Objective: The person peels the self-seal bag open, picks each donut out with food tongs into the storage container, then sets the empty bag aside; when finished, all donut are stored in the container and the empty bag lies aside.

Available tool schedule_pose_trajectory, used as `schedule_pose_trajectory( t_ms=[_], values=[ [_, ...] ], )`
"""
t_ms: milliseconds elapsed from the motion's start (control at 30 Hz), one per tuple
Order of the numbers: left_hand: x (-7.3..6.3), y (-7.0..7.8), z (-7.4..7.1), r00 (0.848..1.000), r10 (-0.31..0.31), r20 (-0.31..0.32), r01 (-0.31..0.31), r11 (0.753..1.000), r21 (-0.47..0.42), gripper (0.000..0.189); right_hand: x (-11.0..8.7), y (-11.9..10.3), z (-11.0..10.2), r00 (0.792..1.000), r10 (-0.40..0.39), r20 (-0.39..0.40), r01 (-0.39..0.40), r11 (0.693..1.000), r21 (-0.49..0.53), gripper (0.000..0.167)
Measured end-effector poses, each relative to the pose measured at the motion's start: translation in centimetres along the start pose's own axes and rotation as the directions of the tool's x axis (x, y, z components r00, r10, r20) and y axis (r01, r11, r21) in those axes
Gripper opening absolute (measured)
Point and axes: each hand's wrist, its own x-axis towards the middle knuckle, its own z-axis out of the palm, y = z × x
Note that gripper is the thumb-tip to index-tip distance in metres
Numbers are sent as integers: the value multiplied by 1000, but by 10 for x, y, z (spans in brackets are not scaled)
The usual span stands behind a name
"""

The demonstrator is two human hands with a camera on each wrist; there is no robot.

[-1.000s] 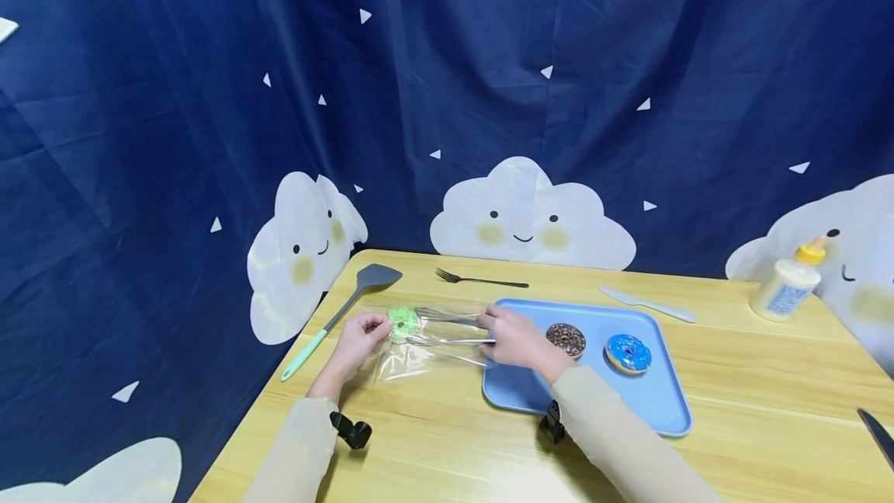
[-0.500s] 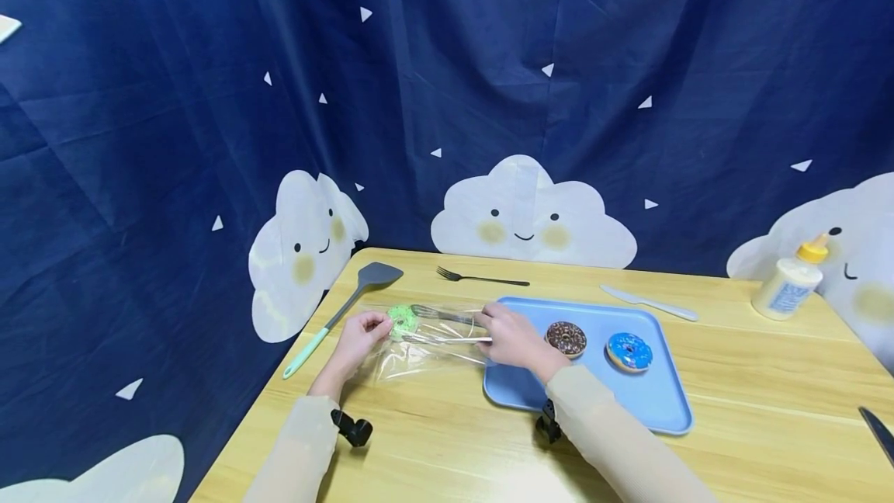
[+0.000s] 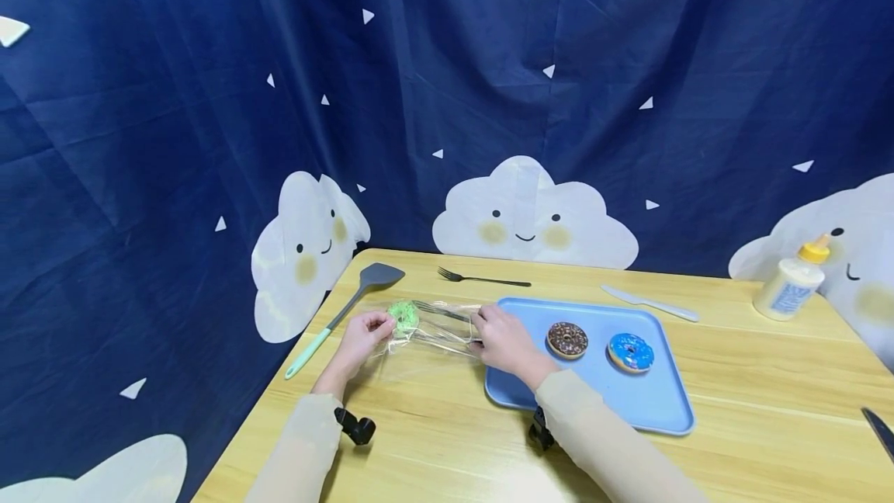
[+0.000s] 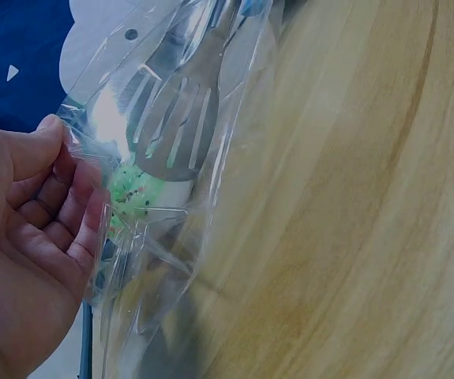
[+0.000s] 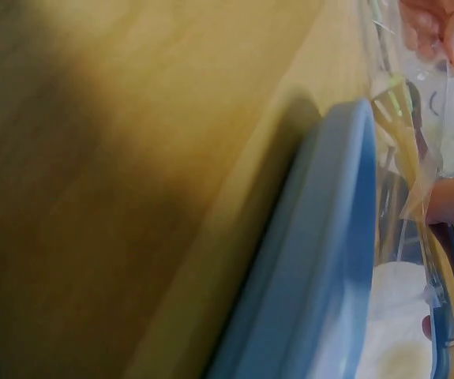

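My left hand (image 3: 365, 338) pinches the edge of a clear plastic bag (image 3: 447, 332) between thumb and fingers. Inside the bag, right beside those fingers, is a doughnut with green icing and sprinkles (image 3: 403, 318). Metal tongs (image 3: 443, 312) reach into the bag from the right, held in my right hand (image 3: 506, 340) near the bag's mouth. In the left wrist view a slotted tongs head (image 4: 181, 126) lies against the green doughnut (image 4: 132, 189). Whether the tongs grip the doughnut I cannot tell. The right fingers are partly hidden behind the hand.
A blue tray (image 3: 670, 394) under my right forearm bears a chocolate doughnut (image 3: 567, 341) and a blue-iced doughnut (image 3: 631, 353). Around lie a spatula (image 3: 323, 334), a black fork (image 3: 482, 279), a pale knife (image 3: 649, 303), a bottle (image 3: 789, 289) and a dark blade (image 3: 878, 431).
My right hand has moved slightly left with the tongs, and the bag has bunched and shifted around them. The left hand has hardly moved. The green doughnut remains beside its fingers.
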Motion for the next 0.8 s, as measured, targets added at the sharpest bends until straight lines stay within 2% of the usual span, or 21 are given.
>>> schedule_pose_trajectory(
  t_ms=[233,433,667,733,800],
  values=[
    [3,-2,1,1000,13,16,-12,1000,-24,21,0,-5,2,1000,10,29,-11,1000,21,31],
    [4,-3,1,1000,6,7,-6,999,-41,18,1,-7,2,1000,-7,19,7,1000,8,31],
    [2,-2,-3,1000,15,-4,-15,1000,-11,20,-4,-5,-1,1000,-14,11,14,1000,25,32],
    [1,-2,-5,1000,1,-12,-1,1000,-4,20,-6,-4,-3,1000,-6,14,6,1000,26,36],
    [-2,5,-7,1000,-19,-15,19,1000,-1,19,-9,-3,-8,1000,0,14,-1,1000,31,38]
  ],
)
